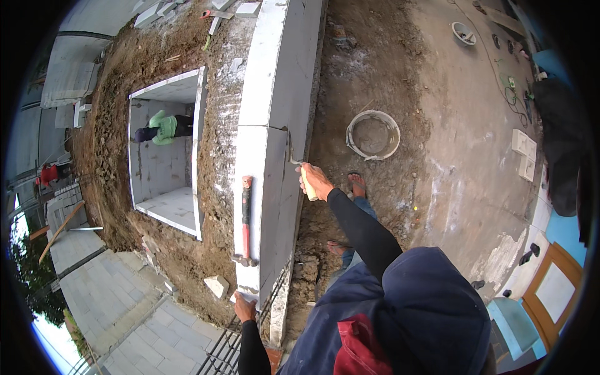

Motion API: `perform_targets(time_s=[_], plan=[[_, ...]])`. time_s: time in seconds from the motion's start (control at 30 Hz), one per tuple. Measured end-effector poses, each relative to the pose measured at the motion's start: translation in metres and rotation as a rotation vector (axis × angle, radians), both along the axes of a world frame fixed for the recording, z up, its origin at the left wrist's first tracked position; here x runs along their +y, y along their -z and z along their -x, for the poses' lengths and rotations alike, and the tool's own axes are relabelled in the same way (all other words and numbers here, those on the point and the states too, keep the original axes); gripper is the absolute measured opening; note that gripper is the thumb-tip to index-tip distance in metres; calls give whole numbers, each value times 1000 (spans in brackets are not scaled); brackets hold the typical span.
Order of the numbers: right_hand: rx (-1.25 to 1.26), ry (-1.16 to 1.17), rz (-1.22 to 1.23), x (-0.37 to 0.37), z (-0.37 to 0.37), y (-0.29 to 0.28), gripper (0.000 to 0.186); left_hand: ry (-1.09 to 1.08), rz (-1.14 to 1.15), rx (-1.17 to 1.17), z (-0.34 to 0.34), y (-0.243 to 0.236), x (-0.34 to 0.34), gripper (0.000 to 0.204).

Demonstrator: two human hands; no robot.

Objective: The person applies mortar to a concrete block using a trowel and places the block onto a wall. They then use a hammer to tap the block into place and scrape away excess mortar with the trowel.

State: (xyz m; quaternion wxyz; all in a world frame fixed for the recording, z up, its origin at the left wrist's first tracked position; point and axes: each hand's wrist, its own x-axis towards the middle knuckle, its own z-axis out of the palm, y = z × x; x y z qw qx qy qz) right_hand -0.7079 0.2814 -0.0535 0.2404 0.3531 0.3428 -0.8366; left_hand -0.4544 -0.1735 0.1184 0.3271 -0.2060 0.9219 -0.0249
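The right hand [319, 182] holds a trowel [310, 190] — grip closed around its pale handle, blade beside a joint in the white block wall [275, 194]. The left hand [245, 307] is at the wall's near end; I cannot tell how its grip stands. A red-and-black hammer [246, 219] lies on top — a bucket [395, 120] stands to the right.

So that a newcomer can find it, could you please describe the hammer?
Find the long white block wall running up the picture's middle. On its flat top lies the hammer, dark head toward the picture's lower edge. Its red and black handle sets it apart from the nearby trowel, whose handle is pale.
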Motion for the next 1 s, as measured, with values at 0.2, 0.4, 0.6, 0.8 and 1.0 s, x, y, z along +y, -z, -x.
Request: perform_targets(time_s=[0.2,0.4,0.6,0.8,1.0], plan=[[207,-120,-12,-3,-18,-52,38,-63,16,14,-12,-12,-8,98],[257,-11,26,7,-20,-42,43,-16,66,-100,25,-17,-47,83],[314,-24,122,-25,21,-24,54,-15,-164,363,216,-58,46,73],[269,-125,53,-38,-5,-35,51,149,-458,306,374,-42,215,93],[328,-398,-512,23,-101,3,47,328,-501,292,426,-3,258,108]])
